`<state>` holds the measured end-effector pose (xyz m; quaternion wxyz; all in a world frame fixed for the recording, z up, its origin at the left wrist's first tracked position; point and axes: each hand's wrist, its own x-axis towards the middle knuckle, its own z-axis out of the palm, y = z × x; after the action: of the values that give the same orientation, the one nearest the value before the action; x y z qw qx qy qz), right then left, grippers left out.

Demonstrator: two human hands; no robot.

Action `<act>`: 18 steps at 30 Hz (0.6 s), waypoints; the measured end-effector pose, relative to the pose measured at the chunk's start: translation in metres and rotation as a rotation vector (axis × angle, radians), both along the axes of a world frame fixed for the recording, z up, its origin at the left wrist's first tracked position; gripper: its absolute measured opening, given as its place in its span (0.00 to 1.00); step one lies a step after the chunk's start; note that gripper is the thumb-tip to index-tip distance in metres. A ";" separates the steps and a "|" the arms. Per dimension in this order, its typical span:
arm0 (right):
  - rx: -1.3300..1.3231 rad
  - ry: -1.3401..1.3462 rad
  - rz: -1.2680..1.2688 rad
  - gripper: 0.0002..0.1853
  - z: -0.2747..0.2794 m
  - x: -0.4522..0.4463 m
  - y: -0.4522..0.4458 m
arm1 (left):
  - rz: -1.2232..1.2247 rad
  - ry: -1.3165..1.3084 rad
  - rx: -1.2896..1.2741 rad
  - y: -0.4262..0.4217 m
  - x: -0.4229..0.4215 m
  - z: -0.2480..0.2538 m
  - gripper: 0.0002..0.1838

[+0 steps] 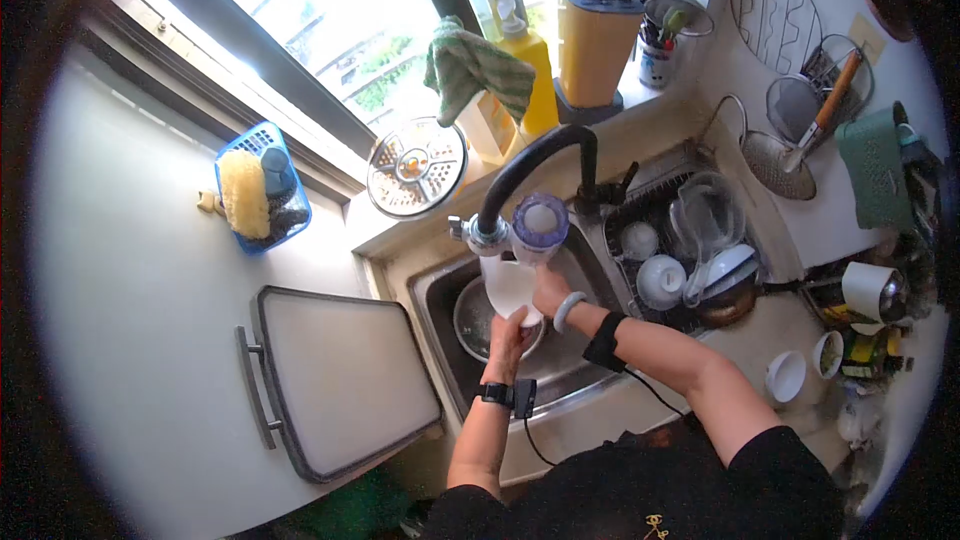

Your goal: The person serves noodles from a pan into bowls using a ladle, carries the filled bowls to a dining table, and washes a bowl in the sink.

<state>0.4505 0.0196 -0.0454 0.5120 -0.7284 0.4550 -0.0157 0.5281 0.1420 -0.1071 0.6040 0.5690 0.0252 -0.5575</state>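
Note:
A white bowl is held tilted over the sink, just below the black faucet and its purple-rimmed filter head. My left hand grips the bowl's lower edge with the fingers closed on it. At the bowl's right side is my right hand, its fingers partly hidden by the filter head and the bowl. Beneath the bowl, a metal basin sits in the sink.
Right of the sink, a dish rack holds bowls and a clear container. A white cutting board lies at the left. Along the window ledge stand a knife block, a yellow bottle and a round steamer plate.

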 end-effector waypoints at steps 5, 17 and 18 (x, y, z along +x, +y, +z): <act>0.229 -0.046 -0.024 0.30 -0.032 -0.013 0.004 | 0.067 -0.076 0.121 0.015 -0.002 -0.001 0.13; -0.236 0.021 -0.081 0.42 -0.016 -0.028 0.049 | -0.003 0.640 -0.136 0.033 -0.033 0.001 0.04; -0.241 0.018 -0.085 0.42 -0.014 -0.029 0.044 | 0.058 0.546 -0.087 0.032 -0.040 0.010 0.02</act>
<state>0.4213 0.0637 -0.0598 0.4157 -0.7648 0.4848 -0.0855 0.4883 0.1740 -0.0973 0.6143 0.3703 0.1797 -0.6732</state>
